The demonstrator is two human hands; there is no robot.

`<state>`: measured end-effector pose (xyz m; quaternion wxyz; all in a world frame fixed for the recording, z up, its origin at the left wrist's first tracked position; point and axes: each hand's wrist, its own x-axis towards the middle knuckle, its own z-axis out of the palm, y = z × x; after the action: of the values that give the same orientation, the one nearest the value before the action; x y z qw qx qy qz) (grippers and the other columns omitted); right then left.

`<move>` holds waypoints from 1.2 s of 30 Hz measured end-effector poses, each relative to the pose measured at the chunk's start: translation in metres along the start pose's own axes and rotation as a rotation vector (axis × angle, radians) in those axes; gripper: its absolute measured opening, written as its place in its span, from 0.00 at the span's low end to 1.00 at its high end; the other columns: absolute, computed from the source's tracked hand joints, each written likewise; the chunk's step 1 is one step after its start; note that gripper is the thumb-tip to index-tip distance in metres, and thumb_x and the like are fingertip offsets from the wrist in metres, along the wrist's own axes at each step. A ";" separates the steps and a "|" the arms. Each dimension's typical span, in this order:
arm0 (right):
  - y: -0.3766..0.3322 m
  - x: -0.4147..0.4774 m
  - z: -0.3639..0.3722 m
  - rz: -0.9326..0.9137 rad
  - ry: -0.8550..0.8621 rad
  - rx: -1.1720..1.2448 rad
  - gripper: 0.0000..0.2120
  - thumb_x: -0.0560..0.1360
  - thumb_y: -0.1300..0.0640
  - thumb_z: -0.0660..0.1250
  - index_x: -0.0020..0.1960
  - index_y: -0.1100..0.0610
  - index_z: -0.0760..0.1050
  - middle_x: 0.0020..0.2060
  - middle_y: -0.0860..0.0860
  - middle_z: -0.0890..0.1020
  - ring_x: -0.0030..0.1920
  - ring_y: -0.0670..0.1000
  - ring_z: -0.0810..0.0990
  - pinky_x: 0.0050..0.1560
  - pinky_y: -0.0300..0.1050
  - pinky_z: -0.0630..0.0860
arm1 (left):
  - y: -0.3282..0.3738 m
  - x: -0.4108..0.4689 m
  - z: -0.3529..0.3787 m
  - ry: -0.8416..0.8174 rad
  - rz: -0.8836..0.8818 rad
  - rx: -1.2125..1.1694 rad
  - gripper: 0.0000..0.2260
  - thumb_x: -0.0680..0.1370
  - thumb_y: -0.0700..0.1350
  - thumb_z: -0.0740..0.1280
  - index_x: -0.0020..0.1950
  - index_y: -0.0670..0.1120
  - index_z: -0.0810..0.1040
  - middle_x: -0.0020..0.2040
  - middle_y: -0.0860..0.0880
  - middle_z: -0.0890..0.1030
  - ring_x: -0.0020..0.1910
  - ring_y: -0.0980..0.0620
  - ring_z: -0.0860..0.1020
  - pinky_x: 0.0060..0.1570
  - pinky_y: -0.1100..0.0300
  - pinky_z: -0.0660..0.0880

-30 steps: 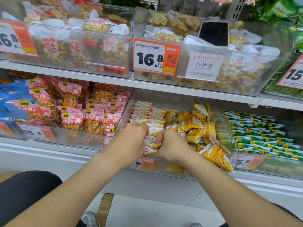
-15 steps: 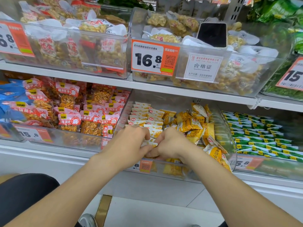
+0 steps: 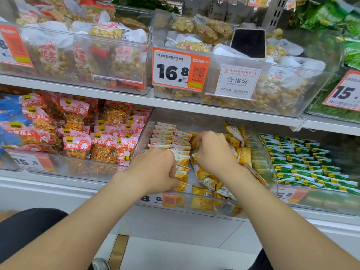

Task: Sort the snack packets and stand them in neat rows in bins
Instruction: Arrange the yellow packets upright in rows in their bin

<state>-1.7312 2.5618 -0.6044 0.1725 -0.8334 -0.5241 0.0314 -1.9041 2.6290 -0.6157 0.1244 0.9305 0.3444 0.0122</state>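
A clear plastic bin on the lower shelf holds small yellow-and-white snack packets. At its left side the packets stand in neat rows. At its right side loose yellow packets lie in a jumble. My left hand is at the front of the standing rows, its fingers curled round the front packets. My right hand reaches deeper into the bin over the loose pile, fingers curled down among the packets; what it holds is hidden.
Red peanut packets fill the bin to the left, green packets stand in rows in the bin to the right. The upper shelf carries clear bins of peanuts and a black phone. Price tags hang on the bin fronts.
My right hand has left my left hand and moved up and back over the loose yellow packets. My left hand stays at the front of the standing rows.
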 end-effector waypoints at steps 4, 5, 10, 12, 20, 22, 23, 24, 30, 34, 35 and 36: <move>0.001 0.033 0.016 0.017 -0.065 -0.095 0.08 0.77 0.71 0.64 0.54 0.62 0.73 0.46 0.58 0.76 0.54 0.63 0.79 0.44 0.50 0.73 | 0.003 0.014 -0.006 -0.035 0.036 0.015 0.21 0.74 0.68 0.71 0.39 0.50 0.82 0.43 0.54 0.80 0.49 0.51 0.78 0.50 0.49 0.80; 0.004 0.042 0.022 0.015 -0.070 -0.103 0.12 0.77 0.70 0.64 0.60 0.63 0.73 0.53 0.60 0.78 0.58 0.63 0.78 0.49 0.51 0.73 | 0.005 0.019 -0.006 -0.026 0.045 0.026 0.20 0.76 0.67 0.69 0.44 0.50 0.82 0.48 0.51 0.78 0.53 0.48 0.77 0.53 0.48 0.79; 0.017 0.074 0.031 0.052 -0.184 -0.080 0.30 0.79 0.70 0.64 0.79 0.57 0.66 0.69 0.62 0.75 0.68 0.65 0.75 0.64 0.54 0.76 | 0.008 0.056 -0.001 -0.002 0.083 0.108 0.26 0.83 0.61 0.62 0.74 0.45 0.68 0.72 0.42 0.70 0.73 0.39 0.68 0.68 0.42 0.70; 0.019 0.081 0.032 0.080 -0.188 -0.089 0.28 0.79 0.69 0.64 0.78 0.56 0.68 0.68 0.63 0.77 0.66 0.65 0.78 0.63 0.55 0.78 | 0.005 0.070 0.002 -0.030 0.111 0.114 0.27 0.84 0.61 0.60 0.78 0.46 0.66 0.78 0.44 0.66 0.77 0.40 0.65 0.71 0.41 0.67; 0.030 0.094 0.040 0.133 -0.174 -0.173 0.21 0.77 0.62 0.71 0.68 0.55 0.72 0.63 0.59 0.77 0.61 0.65 0.81 0.47 0.50 0.75 | 0.000 0.100 0.022 -0.153 0.106 0.122 0.31 0.85 0.63 0.55 0.84 0.48 0.57 0.86 0.50 0.48 0.85 0.45 0.48 0.80 0.36 0.54; 0.031 0.094 0.038 0.131 -0.179 -0.183 0.22 0.77 0.61 0.72 0.70 0.55 0.73 0.65 0.58 0.77 0.62 0.65 0.80 0.50 0.51 0.77 | -0.003 0.103 0.024 -0.142 0.102 0.113 0.33 0.85 0.64 0.56 0.85 0.49 0.56 0.86 0.50 0.48 0.85 0.45 0.48 0.80 0.36 0.54; 0.031 0.093 0.036 0.134 -0.181 -0.185 0.23 0.77 0.61 0.72 0.71 0.54 0.74 0.65 0.58 0.77 0.62 0.64 0.80 0.52 0.51 0.79 | -0.004 0.104 0.024 -0.126 0.109 0.110 0.33 0.84 0.65 0.56 0.85 0.49 0.56 0.86 0.50 0.49 0.85 0.46 0.48 0.80 0.36 0.55; 0.030 0.092 0.034 0.137 -0.185 -0.183 0.24 0.77 0.61 0.72 0.71 0.54 0.74 0.66 0.58 0.78 0.63 0.63 0.80 0.54 0.51 0.80 | -0.006 0.105 0.025 -0.110 0.117 0.104 0.34 0.84 0.65 0.57 0.85 0.49 0.57 0.86 0.50 0.50 0.85 0.46 0.49 0.79 0.36 0.56; 0.025 0.076 0.021 0.163 -0.079 -0.127 0.16 0.74 0.64 0.72 0.61 0.53 0.83 0.59 0.55 0.83 0.58 0.59 0.83 0.54 0.50 0.83 | -0.004 0.102 0.023 -0.112 0.138 0.081 0.33 0.84 0.65 0.58 0.83 0.46 0.61 0.85 0.46 0.54 0.85 0.44 0.51 0.79 0.37 0.57; 0.032 0.052 0.013 0.087 0.136 -0.182 0.14 0.73 0.64 0.71 0.57 0.53 0.82 0.52 0.57 0.84 0.59 0.61 0.79 0.55 0.49 0.77 | -0.002 0.093 0.016 -0.067 0.115 0.008 0.29 0.83 0.63 0.60 0.79 0.46 0.67 0.79 0.41 0.65 0.80 0.40 0.62 0.75 0.39 0.65; 0.034 0.045 0.011 0.045 0.200 -0.203 0.13 0.73 0.64 0.71 0.56 0.54 0.81 0.50 0.57 0.84 0.57 0.62 0.79 0.55 0.50 0.75 | -0.002 0.090 0.013 -0.037 0.118 -0.035 0.28 0.83 0.61 0.62 0.77 0.46 0.69 0.77 0.41 0.69 0.78 0.39 0.66 0.74 0.41 0.68; 0.036 0.040 0.009 0.003 0.265 -0.200 0.12 0.72 0.65 0.72 0.55 0.55 0.81 0.48 0.59 0.83 0.54 0.64 0.79 0.53 0.51 0.75 | -0.002 0.087 0.011 -0.012 0.123 -0.072 0.26 0.83 0.60 0.63 0.76 0.46 0.70 0.74 0.42 0.73 0.75 0.40 0.69 0.73 0.44 0.70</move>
<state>-1.6841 2.5849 -0.6190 0.1562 -0.8442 -0.4959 -0.1306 -1.8375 2.6838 -0.6324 0.1591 0.9449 0.2850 0.0266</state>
